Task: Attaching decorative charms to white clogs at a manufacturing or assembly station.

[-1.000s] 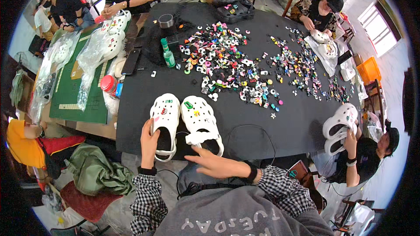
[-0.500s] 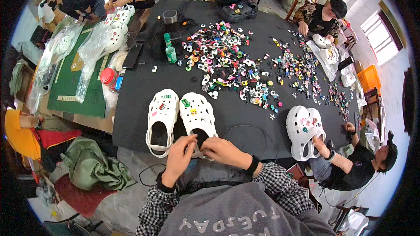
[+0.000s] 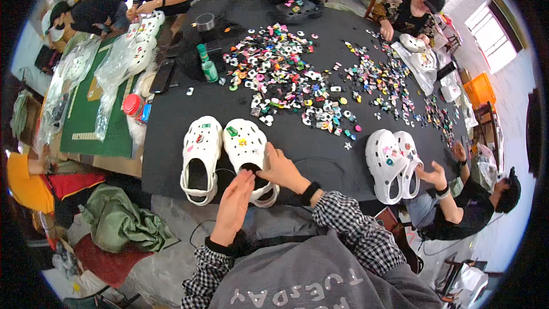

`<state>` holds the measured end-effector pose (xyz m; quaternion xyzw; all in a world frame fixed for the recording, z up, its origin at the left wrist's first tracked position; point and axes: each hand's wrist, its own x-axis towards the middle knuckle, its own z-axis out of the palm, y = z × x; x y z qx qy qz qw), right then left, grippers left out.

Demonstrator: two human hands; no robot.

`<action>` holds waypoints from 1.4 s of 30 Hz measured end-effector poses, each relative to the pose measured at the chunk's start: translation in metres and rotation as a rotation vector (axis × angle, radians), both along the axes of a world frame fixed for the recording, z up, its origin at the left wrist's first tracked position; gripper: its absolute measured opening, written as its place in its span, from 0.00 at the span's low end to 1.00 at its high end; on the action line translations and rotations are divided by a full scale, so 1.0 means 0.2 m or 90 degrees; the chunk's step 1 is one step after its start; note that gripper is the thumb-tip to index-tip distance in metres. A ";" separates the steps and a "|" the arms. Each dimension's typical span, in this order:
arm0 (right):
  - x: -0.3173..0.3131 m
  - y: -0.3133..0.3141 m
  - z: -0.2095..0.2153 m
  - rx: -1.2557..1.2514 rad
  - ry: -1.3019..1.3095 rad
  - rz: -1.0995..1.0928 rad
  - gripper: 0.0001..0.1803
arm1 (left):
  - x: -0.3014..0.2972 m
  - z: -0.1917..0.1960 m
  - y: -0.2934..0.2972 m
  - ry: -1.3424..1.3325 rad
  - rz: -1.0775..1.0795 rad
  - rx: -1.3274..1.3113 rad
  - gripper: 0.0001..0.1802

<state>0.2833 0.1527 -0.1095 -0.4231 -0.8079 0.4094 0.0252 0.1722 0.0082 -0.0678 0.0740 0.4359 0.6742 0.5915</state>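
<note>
Two white clogs with charms on their tops stand side by side on the black tabletop in front of me: the left clog (image 3: 202,137) and the right clog (image 3: 245,137). My right hand (image 3: 286,171) grips the outer side of the right clog, its thumb by the foot opening and the other fingers along the wall. My left hand (image 3: 233,209) is held out flat with straight fingers, its tips beside that clog's opening. Nothing shows in my left hand. Parts of the right clog's heel are hidden by my hands.
A large heap of colourful shoe charms (image 3: 280,68) spreads beyond the clogs. A green bottle (image 3: 209,68), a phone (image 3: 162,76) and a red-lidded jar (image 3: 133,105) stand left. At right, a co-worker's hand (image 3: 432,176) is beside another white pair (image 3: 386,160). Other people sit around the table.
My hands have parted from the right clog's heel. The right has shifted forward to the clog's side; the left has flattened out. The view has turned a little, and the co-worker's hand has drawn back.
</note>
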 end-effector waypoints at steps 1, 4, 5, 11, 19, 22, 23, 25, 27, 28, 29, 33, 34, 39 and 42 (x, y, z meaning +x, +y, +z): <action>0.02 0.02 -0.04 -0.005 0.011 -0.011 0.47 | -0.01 -0.03 0.01 -0.058 0.024 0.024 0.23; 0.03 0.02 -0.01 -0.038 0.108 -0.007 0.39 | -0.03 -0.11 0.05 -0.101 0.028 0.044 0.25; 0.03 0.00 -0.07 -0.028 0.141 -0.012 0.38 | -0.01 -0.11 0.08 -0.097 0.020 0.048 0.26; -0.03 -0.25 -0.11 -0.120 0.180 -0.033 0.51 | -0.09 -0.03 0.09 -0.034 0.007 0.022 0.31; 0.29 -0.08 0.07 -0.026 0.283 0.095 0.24 | -0.14 -0.25 0.22 -0.276 -0.079 0.012 0.22; 0.62 0.03 0.37 0.110 0.320 -0.170 0.16 | -0.14 -0.22 0.18 -0.252 0.063 -0.056 0.22; 0.77 0.07 0.45 0.177 0.281 -0.275 0.15 | -0.15 -0.24 0.17 -0.222 0.058 -0.038 0.22; 1.18 0.15 0.40 0.297 0.166 -0.520 0.16 | -0.13 -0.23 0.19 -0.180 0.043 -0.029 0.24; 1.54 0.22 0.42 0.403 0.098 -0.556 0.21 | -0.13 -0.22 0.20 -0.177 0.045 -0.043 0.24; 1.69 0.24 0.43 0.413 -0.010 -0.592 0.23 | -0.13 -0.21 0.21 -0.173 0.049 -0.057 0.23; 1.82 0.25 0.38 0.426 -0.068 -0.571 0.27 | -0.12 -0.21 0.22 -0.175 0.048 -0.053 0.23; 2.03 0.30 0.16 0.357 -0.118 -0.504 0.44 | -0.13 -0.21 0.23 -0.214 0.054 -0.030 0.23; 2.02 0.34 0.12 0.370 -0.093 -0.454 0.48 | -0.14 -0.23 0.22 -0.230 0.050 -0.020 0.23; 1.87 0.43 0.06 0.555 0.001 -0.410 0.21 | -0.26 -0.53 0.13 -0.383 -0.024 0.137 0.19; 1.86 0.37 0.15 0.390 0.050 -0.465 0.24 | -0.10 -0.36 0.25 -0.247 0.096 0.026 0.24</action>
